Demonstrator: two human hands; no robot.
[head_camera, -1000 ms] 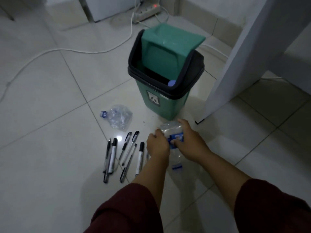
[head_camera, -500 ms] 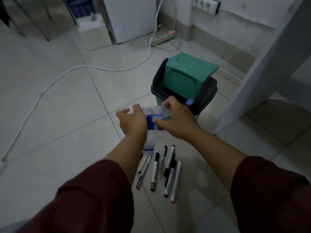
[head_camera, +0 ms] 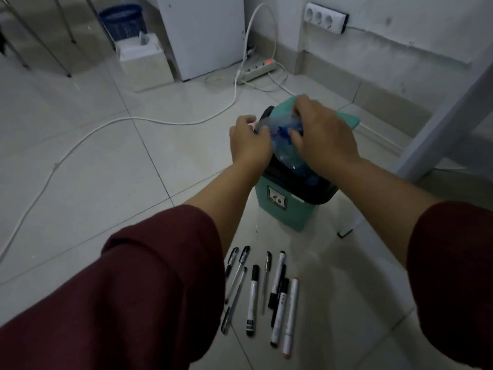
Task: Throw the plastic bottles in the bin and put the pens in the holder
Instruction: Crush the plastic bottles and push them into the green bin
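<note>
A clear crushed plastic bottle [head_camera: 286,148] with a blue label is held over the opening of the green bin [head_camera: 288,209]. My left hand [head_camera: 248,141] grips its left side and my right hand [head_camera: 324,136] grips its top and right side, against the bin's green swing lid [head_camera: 346,119]. The bottle's lower end dips behind the bin's black rim. Several pens and markers [head_camera: 262,289] lie side by side on the floor in front of the bin. No pen holder is in view.
A white cable [head_camera: 106,126] runs across the tiled floor to a power strip [head_camera: 257,69] by the wall. A white table leg [head_camera: 437,129] stands right of the bin. A white cabinet [head_camera: 205,36], a beige box [head_camera: 144,62] and a blue basket [head_camera: 124,21] stand at the back.
Both hands lifted the bottle from the floor near the pens up and forward to the bin's opening. The view tilted up, and the other crushed bottle left of the bin is now hidden.
</note>
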